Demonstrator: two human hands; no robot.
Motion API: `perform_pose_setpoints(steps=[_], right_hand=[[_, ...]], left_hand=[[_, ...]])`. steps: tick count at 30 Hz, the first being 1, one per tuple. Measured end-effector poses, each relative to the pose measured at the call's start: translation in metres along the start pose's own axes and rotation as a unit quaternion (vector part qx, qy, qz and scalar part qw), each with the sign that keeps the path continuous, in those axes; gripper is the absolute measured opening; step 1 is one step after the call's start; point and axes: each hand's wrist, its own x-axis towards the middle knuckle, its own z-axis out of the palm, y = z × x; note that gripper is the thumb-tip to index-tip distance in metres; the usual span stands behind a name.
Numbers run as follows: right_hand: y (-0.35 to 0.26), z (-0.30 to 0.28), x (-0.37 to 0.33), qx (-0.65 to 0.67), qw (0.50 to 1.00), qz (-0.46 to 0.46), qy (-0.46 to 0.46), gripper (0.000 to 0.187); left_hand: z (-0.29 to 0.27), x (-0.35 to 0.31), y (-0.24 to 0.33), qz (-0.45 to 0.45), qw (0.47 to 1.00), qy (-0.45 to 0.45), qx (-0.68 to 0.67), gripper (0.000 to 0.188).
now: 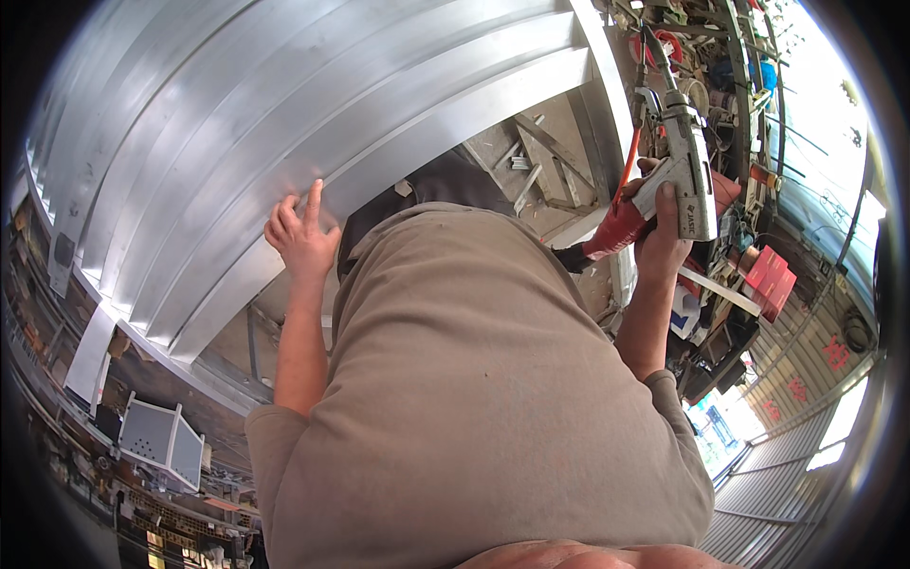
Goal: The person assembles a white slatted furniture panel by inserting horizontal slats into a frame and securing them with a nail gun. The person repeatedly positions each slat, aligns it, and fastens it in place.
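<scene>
Grey-and-red gun-shaped tool [686,166], gripped by the extended right hand [662,245]; left hand [307,245] splayed loosely over silvery metal slats [237,123].

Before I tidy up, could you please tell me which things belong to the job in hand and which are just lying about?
Apparently in the job:
tool, held in right hand
slatted panel, by left hand

Seemingly lying about:
red boxes
metal bits
grey box

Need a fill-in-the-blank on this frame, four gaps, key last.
The ____ (left/right) grip holds the welding gun.
The opposite grip, at the silvery metal slats, is ____ (empty/loaded).
The boxes at far right are ____ (red/green).
The brown shirt has ____ (short/long) sleeves.

Missing words: right; empty; red; short.
</scene>
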Motion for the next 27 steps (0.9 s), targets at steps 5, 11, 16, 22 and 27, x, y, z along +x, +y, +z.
perform_pose_setpoints(steps=[5, 11, 16, 22, 27], right_hand=[[-0.0026, 0.0025, 0.0009, -0.010, 1.000, 0.001, -0.002, 0.037], [-0.0023, 0.0005, 0.0022, -0.008, 1.000, 0.005, -0.014, 0.036], [-0.0003, 0.0000, 0.0040, -0.021, 0.999, -0.011, -0.022, 0.036], [-0.0042, 0.0026, 0.0028, -0.020, 1.000, -0.007, -0.019, 0.036], [-0.0043, 0.0017, 0.0044, -0.058, 0.997, -0.044, -0.026, 0.034]], left_hand=[[-0.0001, -0.0006, -0.0002, 0.001, 1.000, 0.000, 0.002, 0.095], [-0.0007, -0.0012, 0.0009, 0.003, 1.000, 0.000, 0.002, 0.094], [-0.0014, -0.0008, 0.0006, 0.006, 1.000, 0.003, -0.003, 0.095], [-0.0034, 0.0001, 0.0036, 0.020, 0.999, 0.032, -0.003, 0.096], [-0.0041, 0.0006, 0.0041, 0.015, 0.999, 0.031, -0.001, 0.095]])
